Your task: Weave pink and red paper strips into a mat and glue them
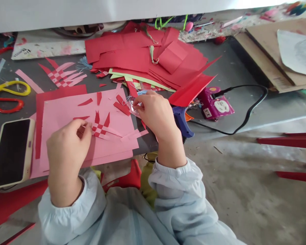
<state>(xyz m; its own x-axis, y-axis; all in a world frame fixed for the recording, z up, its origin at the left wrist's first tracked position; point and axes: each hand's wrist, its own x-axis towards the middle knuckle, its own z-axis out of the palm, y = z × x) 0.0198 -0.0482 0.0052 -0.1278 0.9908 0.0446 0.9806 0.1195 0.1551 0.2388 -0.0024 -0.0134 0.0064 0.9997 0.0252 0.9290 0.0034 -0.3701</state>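
My left hand (67, 146) is closed in a pinch at the left end of a small red-and-pink woven paper piece (100, 130). That piece lies over stacked pink paper sheets (58, 119), its loose strips spreading up and to the right. My right hand (156, 114) has thumb and forefinger together over a small shiny clear packet (134, 108) of tiny silvery bits. Whatever sits between those fingertips is too small to make out. Loose red paper scraps (85, 102) are scattered on the pink sheets.
A pile of red paper (132, 58) covers the back of the table. Scissors (10, 97) and a phone (11, 153) lie left. Another woven piece (60, 76) is beyond the sheets. To the right are a blue-handled tool (182, 120), a purple power socket (216, 103) with a black cable, and cardboard (267, 58).
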